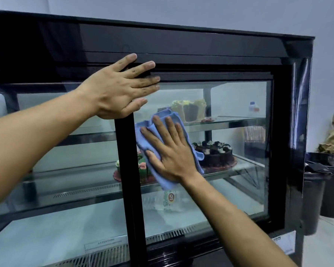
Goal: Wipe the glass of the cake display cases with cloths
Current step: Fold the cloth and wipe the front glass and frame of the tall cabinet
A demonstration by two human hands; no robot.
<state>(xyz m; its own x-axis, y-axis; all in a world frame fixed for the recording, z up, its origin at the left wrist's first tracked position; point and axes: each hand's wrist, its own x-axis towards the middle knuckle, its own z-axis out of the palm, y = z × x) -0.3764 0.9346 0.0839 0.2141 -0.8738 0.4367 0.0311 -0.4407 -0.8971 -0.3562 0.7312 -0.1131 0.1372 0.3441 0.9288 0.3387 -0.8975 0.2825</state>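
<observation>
A black-framed cake display case (281, 132) with sliding glass doors fills the view. My right hand (170, 151) lies flat with spread fingers on a blue cloth (154, 132), pressing it against the right glass pane (235, 101) beside the black centre door post (127, 170). My left hand (121, 87) rests flat, fingers straight, on the top of that post and the upper door frame. Part of the cloth is hidden under my right hand.
Behind the glass sit a chocolate cake (214, 153), a cut yellow cake (191, 108) on the upper shelf, a green and pink cake (141, 168) and a lying bottle (166, 201). Black bins (328, 185) with brown paper stand at the right by the wall.
</observation>
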